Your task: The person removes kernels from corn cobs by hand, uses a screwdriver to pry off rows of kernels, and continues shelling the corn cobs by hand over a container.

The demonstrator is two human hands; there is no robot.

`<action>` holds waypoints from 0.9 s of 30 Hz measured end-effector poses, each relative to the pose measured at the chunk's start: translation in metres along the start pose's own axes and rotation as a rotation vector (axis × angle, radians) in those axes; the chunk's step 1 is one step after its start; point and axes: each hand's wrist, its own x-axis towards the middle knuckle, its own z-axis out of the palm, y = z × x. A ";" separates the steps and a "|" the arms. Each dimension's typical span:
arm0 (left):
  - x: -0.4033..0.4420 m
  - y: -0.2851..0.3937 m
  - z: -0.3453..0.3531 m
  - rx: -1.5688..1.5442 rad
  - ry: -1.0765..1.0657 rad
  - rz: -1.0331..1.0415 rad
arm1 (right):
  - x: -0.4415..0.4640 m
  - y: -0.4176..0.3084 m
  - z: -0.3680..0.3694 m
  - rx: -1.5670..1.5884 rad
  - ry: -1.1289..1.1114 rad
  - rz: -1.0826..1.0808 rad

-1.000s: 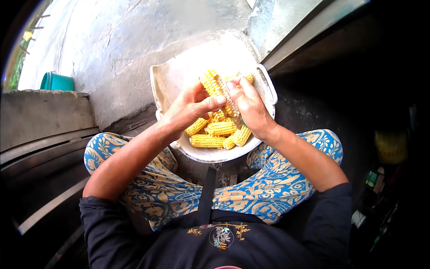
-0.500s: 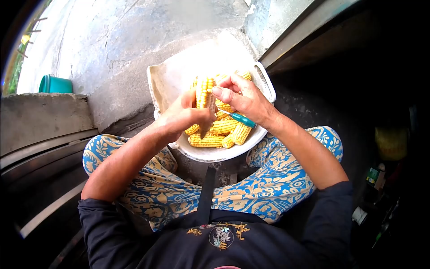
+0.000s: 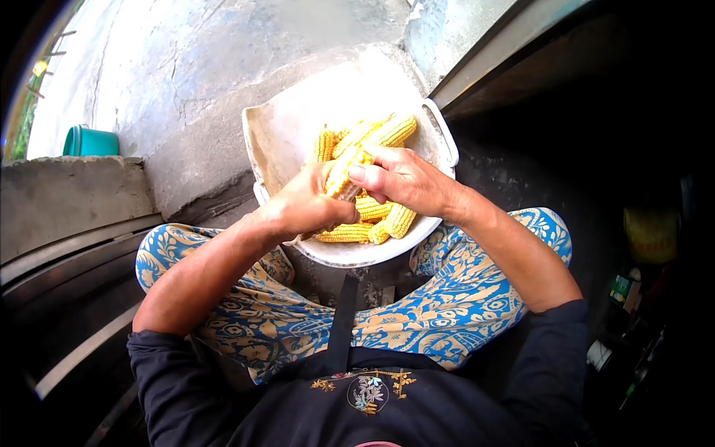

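Observation:
My left hand (image 3: pixel 307 200) is wrapped around a corn cob (image 3: pixel 344 177), tilted over the basin. Part of its surface is pale where kernels are gone, while yellow kernels stay on the rest. My right hand (image 3: pixel 410 180) is closed at the cob's upper end, its thumb pressed on the kernels and its other fingers behind. Below both hands, several yellow corn cobs (image 3: pixel 401 221) lie in a white basin (image 3: pixel 351 259). The teal-handled tool from the earlier frame does not show now.
The basin stands on the floor between my bent legs (image 3: pixel 454 313) in patterned trousers. A teal bucket (image 3: pixel 97 141) rests on a low concrete ledge (image 3: pixel 74 186) at the left. A dark door frame (image 3: pixel 491 59) rises at the upper right, with dim clutter farther right.
The cob has gone from upright to tilted, its top leaning right. My right thumb has moved onto its kernels. The teal-handled tool beneath my right hand has dropped out of sight.

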 end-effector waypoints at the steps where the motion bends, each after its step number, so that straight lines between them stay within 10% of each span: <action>1: -0.001 0.002 0.001 -0.001 0.000 -0.001 | -0.001 0.000 0.000 0.024 -0.029 0.012; 27: 0.005 -0.010 -0.004 0.135 0.009 0.045 | 0.001 0.024 0.007 0.424 -0.244 0.167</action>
